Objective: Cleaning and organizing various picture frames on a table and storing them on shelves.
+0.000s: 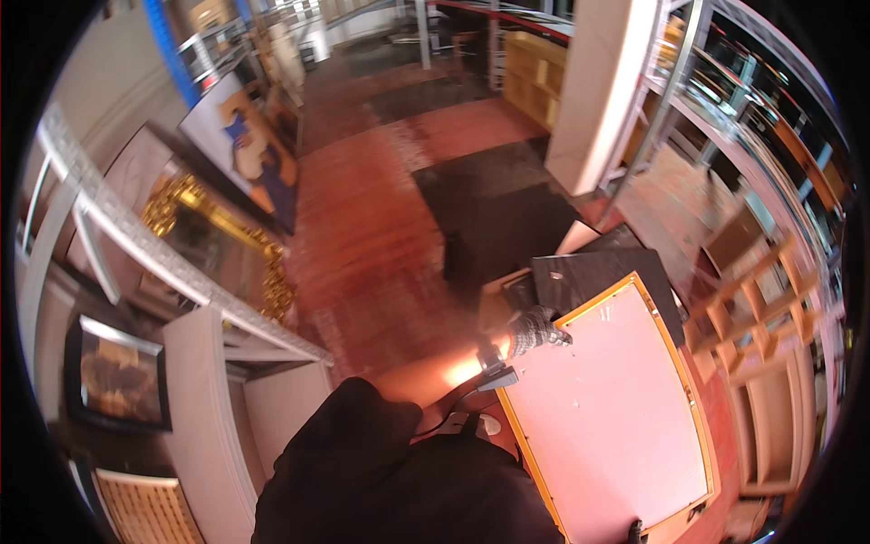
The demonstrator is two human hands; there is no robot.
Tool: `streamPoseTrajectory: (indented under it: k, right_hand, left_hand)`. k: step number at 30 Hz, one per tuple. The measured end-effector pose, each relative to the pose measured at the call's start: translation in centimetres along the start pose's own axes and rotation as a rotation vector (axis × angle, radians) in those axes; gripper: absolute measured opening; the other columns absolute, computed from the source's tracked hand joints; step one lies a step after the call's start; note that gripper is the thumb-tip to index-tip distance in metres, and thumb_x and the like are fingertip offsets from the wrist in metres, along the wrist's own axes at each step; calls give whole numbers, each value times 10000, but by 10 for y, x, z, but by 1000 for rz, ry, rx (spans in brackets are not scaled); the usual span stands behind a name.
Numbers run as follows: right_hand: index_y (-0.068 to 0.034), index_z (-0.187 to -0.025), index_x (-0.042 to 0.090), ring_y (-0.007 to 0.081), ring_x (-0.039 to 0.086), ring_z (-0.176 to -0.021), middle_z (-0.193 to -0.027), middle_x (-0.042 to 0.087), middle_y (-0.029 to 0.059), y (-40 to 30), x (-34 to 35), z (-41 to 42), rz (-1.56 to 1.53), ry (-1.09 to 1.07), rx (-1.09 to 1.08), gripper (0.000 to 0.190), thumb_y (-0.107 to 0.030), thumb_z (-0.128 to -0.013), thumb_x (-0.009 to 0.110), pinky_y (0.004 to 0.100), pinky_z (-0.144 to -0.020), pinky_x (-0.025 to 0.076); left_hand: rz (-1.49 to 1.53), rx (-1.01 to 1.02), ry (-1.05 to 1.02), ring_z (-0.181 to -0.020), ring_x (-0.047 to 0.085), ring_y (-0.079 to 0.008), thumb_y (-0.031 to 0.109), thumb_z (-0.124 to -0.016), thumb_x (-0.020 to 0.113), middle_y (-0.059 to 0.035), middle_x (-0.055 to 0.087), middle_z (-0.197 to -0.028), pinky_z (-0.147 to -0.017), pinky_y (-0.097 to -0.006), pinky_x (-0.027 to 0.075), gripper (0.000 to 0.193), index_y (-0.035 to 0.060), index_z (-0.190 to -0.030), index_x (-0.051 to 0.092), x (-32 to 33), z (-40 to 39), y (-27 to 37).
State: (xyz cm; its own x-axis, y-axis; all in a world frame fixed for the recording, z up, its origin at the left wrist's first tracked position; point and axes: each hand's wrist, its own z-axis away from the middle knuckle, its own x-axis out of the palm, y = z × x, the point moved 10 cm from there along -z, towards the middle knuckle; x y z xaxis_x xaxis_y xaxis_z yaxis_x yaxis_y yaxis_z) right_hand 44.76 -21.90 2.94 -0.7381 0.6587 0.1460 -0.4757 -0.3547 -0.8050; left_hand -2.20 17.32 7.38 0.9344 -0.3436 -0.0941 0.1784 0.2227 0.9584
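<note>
A framed panel [605, 408] leans across the front of my body at a tilt, its pale back facing me. A thin gold-coloured frame with small metal fittings runs around it. My left hand [540, 332], in a grey checked glove, grips the panel's upper left edge, with the fingers over the frame. A strapped device with a cable [498, 374] sits on my left wrist. At the panel's bottom edge a dark gloved fingertip of my right hand [635, 529] shows over the frame; the rest of that hand is hidden. Just beyond the panel lies a dark board [598, 279].
On the left, a metal rack [136, 238] stands before a mirror with an ornate gold frame [217, 221] and a large picture [245, 149]. A wooden compartment shelf [754, 306] and loaded racking line the right. A pale column [598, 95] rises ahead from the red floor [367, 224].
</note>
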Motion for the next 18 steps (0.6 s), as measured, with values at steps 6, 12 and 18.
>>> streamPoseTrajectory:
  k: [6,12,18]
  right_hand:
    - [23,-1320,496,240,567,-1028,-1162,580,134,-43,85,-56,1096,-164,-590,405,-200,-983,531,369,-891,498]
    - [5,-1313,518,272,502,-1158,-1300,537,118,-19,90,-56,421,-59,-50,453,-295,-974,512,439,-1093,321]
    - [-40,-1260,590,255,449,-1230,-1303,547,94,9,32,-64,297,-22,-15,517,-441,-947,501,463,-1091,310]
  left_hand:
    - [355,-59,187,-704,574,-104,211,-777,769,-39,638,-769,-633,-286,466,302,-11,-958,674,-86,73,-8]
    - [122,-35,314,-706,599,-139,296,-808,754,-121,658,-758,-650,-310,484,381,-32,-977,658,-102,99,-20]
    - [-184,-88,288,-708,616,-156,290,-814,749,-112,659,-743,-667,-320,494,348,-14,-961,668,-81,66,-54]
